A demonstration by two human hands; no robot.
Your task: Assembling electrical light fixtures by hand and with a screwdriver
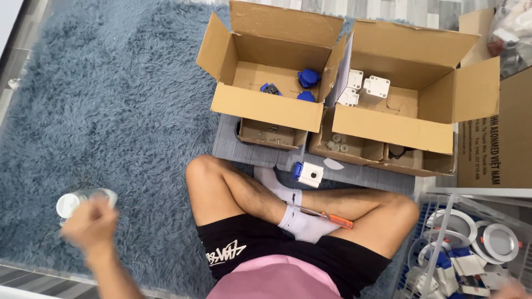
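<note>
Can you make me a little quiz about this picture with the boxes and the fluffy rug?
1. True or false: the orange-handled screwdriver rests on the person's crossed legs.
2. What does the left hand hold over the shaggy blue-grey rug? A) a clear plastic bottle with a white cap B) a hammer C) a blue ball
3. Fill in: the blue plastic parts lie in the ____ of the two big open cardboard boxes.

Key: 1 true. 2 A. 3 left one; the right box holds white plastic parts.
</note>
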